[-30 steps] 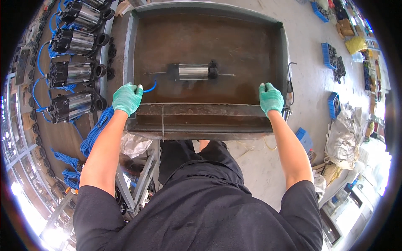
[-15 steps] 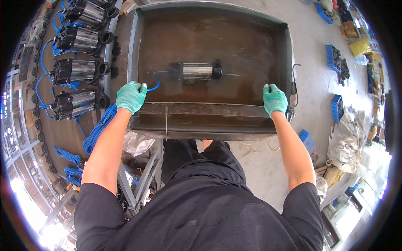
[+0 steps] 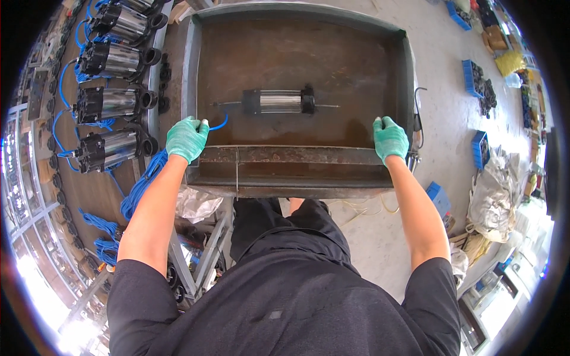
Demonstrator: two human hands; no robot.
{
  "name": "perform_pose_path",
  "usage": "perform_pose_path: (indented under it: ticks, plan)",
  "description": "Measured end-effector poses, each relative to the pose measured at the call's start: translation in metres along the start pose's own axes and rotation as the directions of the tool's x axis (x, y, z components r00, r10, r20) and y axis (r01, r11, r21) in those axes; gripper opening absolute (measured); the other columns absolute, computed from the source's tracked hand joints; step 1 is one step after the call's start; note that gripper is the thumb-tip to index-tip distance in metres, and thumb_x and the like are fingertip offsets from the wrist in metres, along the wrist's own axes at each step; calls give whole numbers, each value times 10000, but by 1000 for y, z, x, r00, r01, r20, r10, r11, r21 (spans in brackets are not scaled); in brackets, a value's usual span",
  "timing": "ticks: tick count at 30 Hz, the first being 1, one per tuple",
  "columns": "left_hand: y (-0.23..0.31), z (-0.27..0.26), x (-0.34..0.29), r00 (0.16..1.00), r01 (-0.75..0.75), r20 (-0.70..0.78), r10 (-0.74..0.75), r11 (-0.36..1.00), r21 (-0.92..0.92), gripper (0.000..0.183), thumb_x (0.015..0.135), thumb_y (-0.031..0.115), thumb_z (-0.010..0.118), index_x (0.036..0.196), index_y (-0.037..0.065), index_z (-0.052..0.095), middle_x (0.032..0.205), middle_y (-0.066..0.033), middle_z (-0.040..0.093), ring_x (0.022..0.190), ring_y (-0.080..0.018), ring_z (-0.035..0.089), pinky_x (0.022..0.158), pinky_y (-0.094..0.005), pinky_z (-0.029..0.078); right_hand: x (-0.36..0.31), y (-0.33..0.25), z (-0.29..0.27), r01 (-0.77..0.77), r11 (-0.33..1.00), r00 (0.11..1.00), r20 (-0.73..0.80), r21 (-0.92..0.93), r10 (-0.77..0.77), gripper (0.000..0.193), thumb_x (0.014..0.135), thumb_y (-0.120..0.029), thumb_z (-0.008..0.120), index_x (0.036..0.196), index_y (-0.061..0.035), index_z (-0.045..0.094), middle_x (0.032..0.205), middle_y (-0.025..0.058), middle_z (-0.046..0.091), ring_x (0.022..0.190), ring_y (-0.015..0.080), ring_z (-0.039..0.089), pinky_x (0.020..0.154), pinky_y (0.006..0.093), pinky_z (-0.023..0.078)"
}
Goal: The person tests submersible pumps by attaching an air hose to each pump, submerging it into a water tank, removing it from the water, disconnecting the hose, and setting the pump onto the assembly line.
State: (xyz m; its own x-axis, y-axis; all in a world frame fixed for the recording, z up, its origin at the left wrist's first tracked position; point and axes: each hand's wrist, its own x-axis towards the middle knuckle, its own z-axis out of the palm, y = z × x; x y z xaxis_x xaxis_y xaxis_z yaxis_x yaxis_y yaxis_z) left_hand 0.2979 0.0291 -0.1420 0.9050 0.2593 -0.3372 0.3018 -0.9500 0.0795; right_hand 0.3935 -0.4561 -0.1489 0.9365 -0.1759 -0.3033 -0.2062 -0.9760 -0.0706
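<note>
Both hands (image 3: 187, 138) (image 3: 390, 137) stay gripping the tank (image 3: 300, 157); submerged cylinder (image 3: 279, 101) looks murky.

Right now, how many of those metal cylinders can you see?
5: one lies in the tank, four sit in a row on the bench to its left. More may be hidden beyond the top edge.

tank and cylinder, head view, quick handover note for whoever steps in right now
Left hand: gloved, on the near left rim of the metal tank, at a blue hose.
Right hand: gloved, grip on the near right rim.
Cylinder lies on its side in the middle of the tank, untouched.
More cylinders stand in a row on the left.
Done: cylinder in the tank. Left: lifting it out.
</note>
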Motion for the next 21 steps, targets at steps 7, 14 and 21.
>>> perform_pose_path:
  ticks: [7,14,21]
  plan:
    - [0,1,0,1000,-4,-19,4,1000,-11,407,982,393,532,869,65,745,970,-166,687,923,-399,658,835,-490,522,0,-1,-2,-6,1000,1000,2,7,6,390,1000,-436,482,1016,-113,700,964,214,721,938,434,678,851,531,524]
    - [0,1,-3,999,-23,-36,24,1000,21,337,977,369,548,968,86,731,1000,-155,695,936,-393,663,841,-481,528,-2,-1,-2,0,999,1000,-10,34,0,388,998,-438,484,1011,-119,704,958,212,720,926,433,679,839,527,530]
    - [-3,11,-3,946,-189,-283,156,978,-93,220,931,177,630,1120,80,687,1078,-166,705,1016,-366,660,883,-454,523,-2,-4,-6,-33,999,999,20,31,33,396,1003,-443,473,1019,-125,709,960,206,723,940,424,682,837,523,535]
